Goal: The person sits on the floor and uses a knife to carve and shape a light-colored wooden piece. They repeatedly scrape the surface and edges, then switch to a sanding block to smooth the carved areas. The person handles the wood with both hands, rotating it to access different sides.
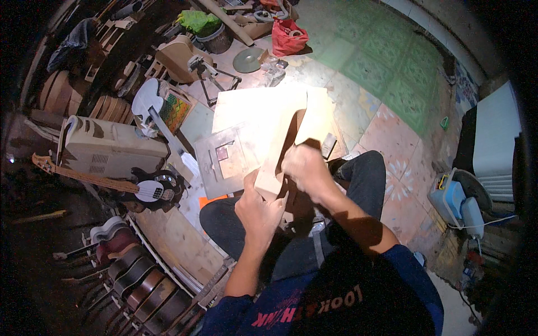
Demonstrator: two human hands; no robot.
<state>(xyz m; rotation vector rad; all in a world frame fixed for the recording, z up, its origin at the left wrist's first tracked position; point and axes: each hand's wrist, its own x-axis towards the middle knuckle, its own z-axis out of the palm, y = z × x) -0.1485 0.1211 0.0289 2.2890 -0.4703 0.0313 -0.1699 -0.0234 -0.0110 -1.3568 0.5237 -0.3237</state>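
Observation:
In the head view a long pale wooden piece lies angled over a brightly lit board in front of my crossed legs. My left hand grips its near end from below and the left, fingers wrapped round it. My right hand is closed at the piece's right side, slightly blurred; what is inside its fingers I cannot make out, and a dark shadow falls beside it. A flat translucent template with cutouts rests at the left of the board. A small dark block sits to the right.
An electric guitar and a white guitar body lie at left, near a rack of guitars. A red bag, a bucket and a grey disc stand behind. Plastic containers are at right on the tiled floor.

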